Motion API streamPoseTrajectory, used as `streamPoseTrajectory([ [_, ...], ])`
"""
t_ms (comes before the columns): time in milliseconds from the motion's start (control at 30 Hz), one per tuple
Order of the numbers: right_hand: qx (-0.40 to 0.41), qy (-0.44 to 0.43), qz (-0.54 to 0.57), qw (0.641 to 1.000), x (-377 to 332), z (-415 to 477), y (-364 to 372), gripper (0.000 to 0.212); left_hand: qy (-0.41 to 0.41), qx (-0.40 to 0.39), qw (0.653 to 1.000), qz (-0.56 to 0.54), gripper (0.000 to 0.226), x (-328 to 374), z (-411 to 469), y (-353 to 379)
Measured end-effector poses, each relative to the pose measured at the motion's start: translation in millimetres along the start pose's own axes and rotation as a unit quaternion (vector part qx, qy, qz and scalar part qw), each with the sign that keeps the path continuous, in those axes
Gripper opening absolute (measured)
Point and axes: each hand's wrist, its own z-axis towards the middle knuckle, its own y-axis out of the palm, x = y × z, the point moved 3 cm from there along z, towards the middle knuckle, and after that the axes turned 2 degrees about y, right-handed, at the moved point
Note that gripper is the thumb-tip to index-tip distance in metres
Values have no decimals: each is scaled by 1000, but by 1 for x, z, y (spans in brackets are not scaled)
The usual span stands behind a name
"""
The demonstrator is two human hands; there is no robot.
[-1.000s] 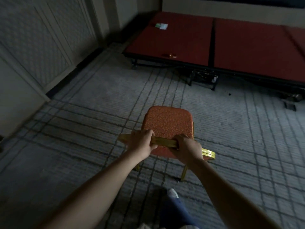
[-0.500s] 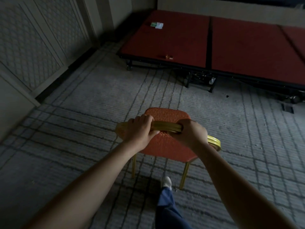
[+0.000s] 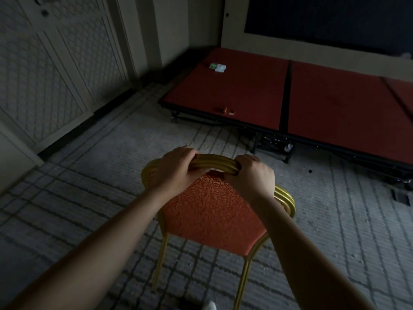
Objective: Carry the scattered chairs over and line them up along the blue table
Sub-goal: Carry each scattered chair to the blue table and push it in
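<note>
— Two hands on one chair: the left hand (image 3: 176,170) and right hand (image 3: 251,175) are both wrapped tight round the gold top rail (image 3: 214,164) of the banquet chair (image 3: 212,211), which hangs straight ahead of the person, backrest nearest, its seat hidden behind the orange back pad.

— Which way does the rail run?

— Crosswise, left to right, a hand at each end (neither is clearly nearer). Its gold legs (image 3: 242,280) point down over the grey patterned carpet (image 3: 100,166).

— Room to move?

— Open carpet ahead and to the right. Panelled wall (image 3: 44,70) on the left; beyond, the low red stage platform (image 3: 245,92), its front edge across the path. No blue table is in sight, so I'd judge a turn is needed.
</note>
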Motion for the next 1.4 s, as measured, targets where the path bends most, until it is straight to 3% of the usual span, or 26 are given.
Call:
streamPoseTrajectory([
  [267, 12, 0, -10, 1000, 26, 86, -6, 14, -25, 10, 999, 19, 34, -16, 94, 24],
  [533, 27, 20, -26, 999, 57, 185, 5, 26, -6, 8, 1000, 7, 28, -46, 196, 56],
  [700, 42, 37, -18, 998, 75, 238, 7, 10, -7, 17, 1000, -10, 28, -60, 250, 81],
  [800, 48, 54, -32, 997, 95, 257, 5, 12, 6, 10, 999, -34, 26, -55, 279, 95],
  [1067, 103, 140, -52, 983, 181, 242, -47, 32, 94, -15, 994, -59, 23, 36, 343, 133],
  [1167, 144, 196, -68, 968, 216, 220, -75, 31, 139, -39, 987, -74, 27, 87, 361, 146],
  [1400, 238, 228, -105, 938, 276, 164, -145, 20, 201, -103, 960, -166, 26, 197, 378, 183],
])
